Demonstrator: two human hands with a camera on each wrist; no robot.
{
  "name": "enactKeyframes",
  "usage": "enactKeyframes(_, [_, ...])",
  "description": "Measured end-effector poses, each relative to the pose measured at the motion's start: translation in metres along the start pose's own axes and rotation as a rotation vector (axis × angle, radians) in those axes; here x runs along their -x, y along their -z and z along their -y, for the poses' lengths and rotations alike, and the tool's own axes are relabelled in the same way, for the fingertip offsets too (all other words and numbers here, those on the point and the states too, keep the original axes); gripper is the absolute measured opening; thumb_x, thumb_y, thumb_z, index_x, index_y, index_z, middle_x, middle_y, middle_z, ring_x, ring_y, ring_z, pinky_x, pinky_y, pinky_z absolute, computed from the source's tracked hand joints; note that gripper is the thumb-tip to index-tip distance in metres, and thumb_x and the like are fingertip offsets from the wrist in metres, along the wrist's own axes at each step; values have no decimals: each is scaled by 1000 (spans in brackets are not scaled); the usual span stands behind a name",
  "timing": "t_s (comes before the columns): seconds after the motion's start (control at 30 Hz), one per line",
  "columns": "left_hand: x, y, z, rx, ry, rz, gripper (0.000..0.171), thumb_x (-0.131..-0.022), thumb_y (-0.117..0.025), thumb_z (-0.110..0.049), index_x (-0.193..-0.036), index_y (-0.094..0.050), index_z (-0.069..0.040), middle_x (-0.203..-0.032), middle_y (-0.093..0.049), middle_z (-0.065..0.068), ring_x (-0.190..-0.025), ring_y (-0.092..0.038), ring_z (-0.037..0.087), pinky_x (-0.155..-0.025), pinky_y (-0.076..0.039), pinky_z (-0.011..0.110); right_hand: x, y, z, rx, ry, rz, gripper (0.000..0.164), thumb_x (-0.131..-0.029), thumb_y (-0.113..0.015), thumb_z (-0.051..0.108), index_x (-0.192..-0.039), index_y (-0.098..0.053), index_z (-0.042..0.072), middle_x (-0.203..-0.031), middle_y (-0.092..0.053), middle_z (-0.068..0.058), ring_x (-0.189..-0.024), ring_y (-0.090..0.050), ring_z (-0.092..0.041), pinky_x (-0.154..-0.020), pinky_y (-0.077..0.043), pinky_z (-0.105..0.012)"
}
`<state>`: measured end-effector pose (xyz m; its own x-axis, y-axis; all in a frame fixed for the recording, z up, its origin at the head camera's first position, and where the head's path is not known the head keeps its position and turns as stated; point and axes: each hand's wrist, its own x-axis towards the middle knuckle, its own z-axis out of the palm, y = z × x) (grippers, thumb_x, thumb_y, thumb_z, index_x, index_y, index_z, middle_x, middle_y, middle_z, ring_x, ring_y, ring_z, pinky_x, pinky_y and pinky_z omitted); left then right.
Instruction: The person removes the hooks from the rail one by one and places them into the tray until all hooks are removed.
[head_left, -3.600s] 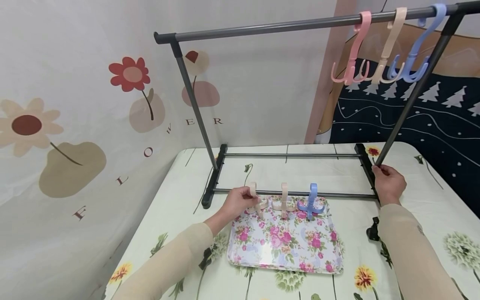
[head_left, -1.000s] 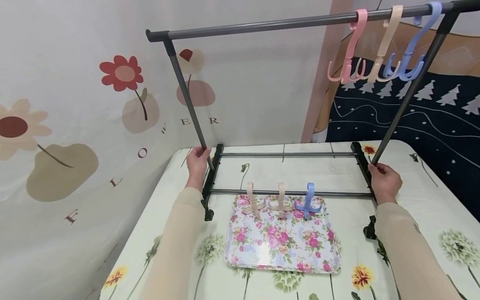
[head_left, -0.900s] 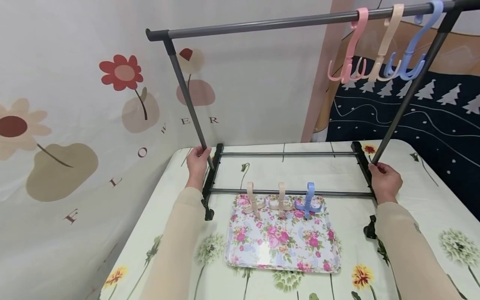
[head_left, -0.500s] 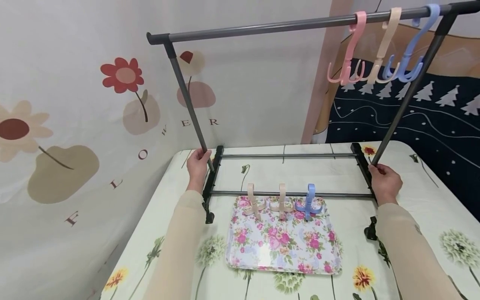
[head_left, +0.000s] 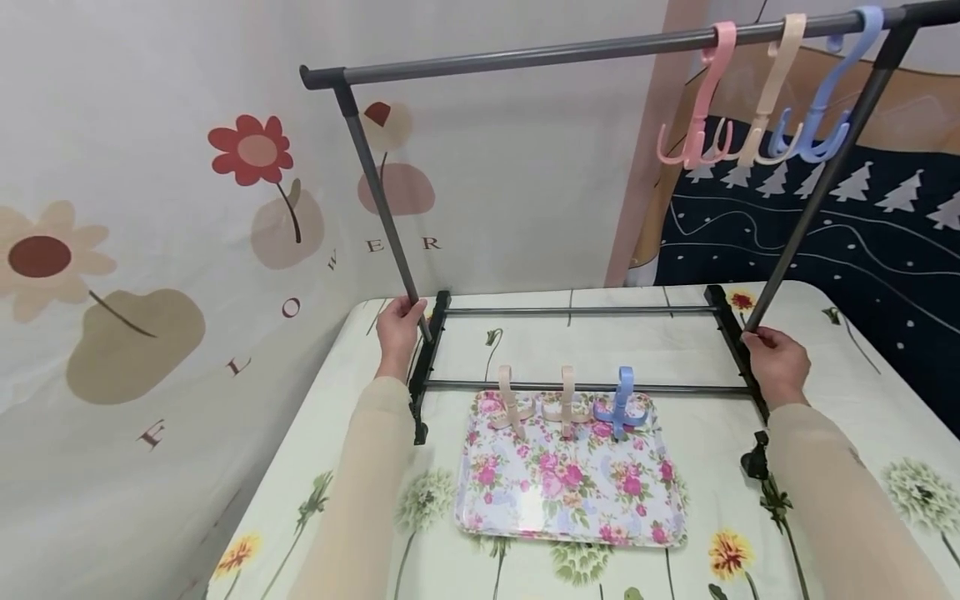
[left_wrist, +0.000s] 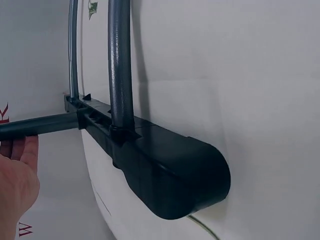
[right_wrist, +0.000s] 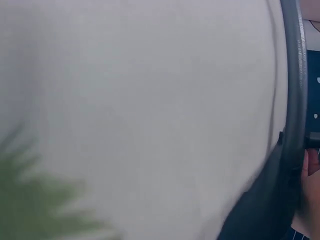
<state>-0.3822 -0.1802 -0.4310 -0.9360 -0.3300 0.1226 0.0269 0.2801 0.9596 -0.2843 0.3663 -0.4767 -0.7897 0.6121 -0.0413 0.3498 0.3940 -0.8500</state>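
Observation:
A dark grey metal garment rack (head_left: 525, 58) stands on the table. Low on its left upright pole (head_left: 380, 200), my left hand (head_left: 397, 333) holds the tube, as the left wrist view also shows. My right hand (head_left: 777, 367) grips the lower end of the right upright pole (head_left: 806, 208). From the top bar hang a pink hook (head_left: 708, 92), a beige hook (head_left: 772, 92) and a blue hook (head_left: 828, 92), all near the right end. Most of the right hand is out of frame in the right wrist view.
A floral tray (head_left: 570, 500) lies in front of the rack's lower front bar (head_left: 697, 389). Two beige hooks and a blue hook (head_left: 621, 404) are at its far edge. A black foot piece (head_left: 754, 460) sits near the right sleeve. Printed curtains stand behind.
My left hand has left the left beige hook by the tray and moved left to the left upright pole. The right hand stays on its pole. The hooks hang as before.

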Motion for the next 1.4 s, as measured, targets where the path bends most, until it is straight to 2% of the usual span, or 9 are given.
enactKeyframes(0.17, [-1,0,1,-16,-11,3,31,-96,-67,-35,-111,-67,-7,-110,-68,11,-104,-57,25,-97,-43,44,0,10,7,42,23,50,54,-103,-46,35,-142,-49,-3,-131,-56,-24,-95,-54,-24,-67,-39,-28])
enactKeyframes(0.23, [-1,0,1,-17,-14,1,31,-96,-67,-34,-110,-67,-6,-108,-68,13,-103,-56,25,-96,-42,44,2,14,12,36,26,37,56,-104,-45,36,-144,-47,-2,-136,-53,-25,-104,-53,-31,-71,-41,-32])
enactKeyframes(0.33, [-1,-1,2,-15,-11,-3,30,-96,-67,-34,-108,-68,-6,-105,-68,13,-100,-55,26,-94,-42,45,5,22,22,10,41,-28,57,-103,-46,39,-146,-46,2,-136,-53,-21,-108,-52,-28,-76,-42,-32])
enactKeyframes(0.43, [-2,-2,1,-12,-11,-9,28,-96,-67,-33,-108,-68,-7,-104,-68,10,-101,-56,25,-95,-42,44,4,32,35,-50,68,-129,54,-101,-48,41,-143,-52,7,-115,-61,1,-97,-51,-9,-81,-39,-26])
enactKeyframes(0.57, [-4,-3,-1,-20,-26,-13,28,-96,-67,-31,-110,-68,-7,-108,-69,9,-105,-57,25,-98,-42,44,1,49,57,-189,143,-289,41,-98,-55,35,-129,-66,10,-81,-48,28,-77,-42,10,-78,-33,-16])
enactKeyframes(0.7, [-3,-2,-2,-31,-26,-15,29,-96,-67,-32,-110,-68,-7,-109,-69,9,-105,-57,25,-97,-42,44,1,67,84,-272,216,-374,30,-97,-60,31,-119,-72,14,-78,-51,32,-78,-44,11,-79,-33,-15])
enactKeyframes(0.83, [-2,1,-1,-31,-30,-7,29,-97,-66,-31,-111,-68,-5,-109,-68,11,-105,-57,26,-97,-42,44,5,86,114,-306,248,-362,30,-98,-60,32,-122,-71,17,-89,-58,28,-85,-46,9,-84,-34,-16])
enactKeyframes(1.1, [-1,6,1,-43,-6,2,29,-97,-66,-32,-112,-67,-7,-111,-68,11,-106,-56,26,-99,-42,46,16,108,175,-440,340,-251,31,-97,-64,31,-124,-69,17,-103,-61,16,-94,-50,3,-89,-36,-19])
enactKeyframes(1.4, [-1,0,1,-24,-1,15,32,-97,-66,-33,-112,-67,-5,-111,-68,12,-105,-57,26,-97,-42,45,19,124,220,-463,440,-279,29,-95,-67,31,-120,-71,17,-103,-63,15,-93,-53,3,-91,-38,-19])
